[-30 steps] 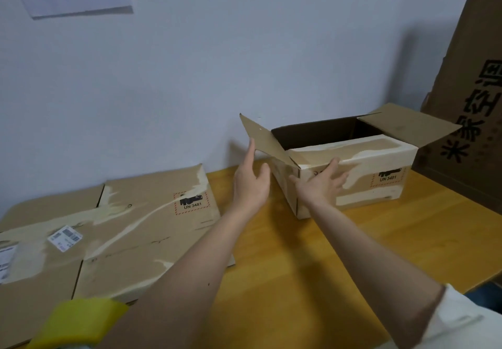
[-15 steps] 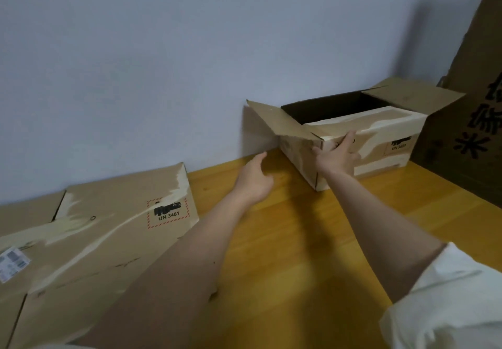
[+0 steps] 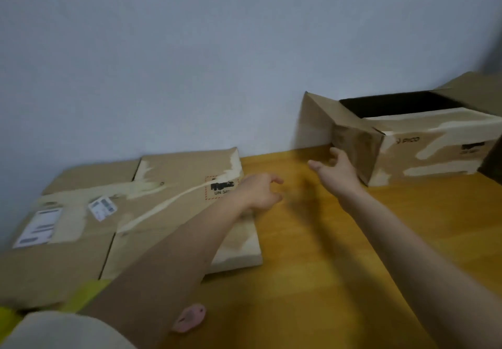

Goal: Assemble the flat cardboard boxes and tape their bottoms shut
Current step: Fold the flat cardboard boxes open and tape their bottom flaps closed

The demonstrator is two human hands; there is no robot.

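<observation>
An assembled cardboard box (image 3: 423,147) stands open-topped on the wooden table (image 3: 326,253) at the right, against the wall, its flaps spread. A stack of flat cardboard boxes (image 3: 152,207) lies at the left. My right hand (image 3: 336,169) hovers just left of the assembled box's near corner, fingers spread, holding nothing. My left hand (image 3: 260,191) hangs over the right edge of the flat stack, fingers loosely curled and empty. A yellow tape roll (image 3: 81,294) shows partly at the lower left, under my left arm.
A white wall runs behind the table. A small pink object (image 3: 190,317) lies on the table near my left elbow. A dark cardboard edge (image 3: 493,158) pokes in at the right border. White labels (image 3: 40,226) are stuck on the flat stack.
My right hand has let go of the assembled box's front and drawn back to the left. My left hand has moved left toward the flat stack. The view has swung left.
</observation>
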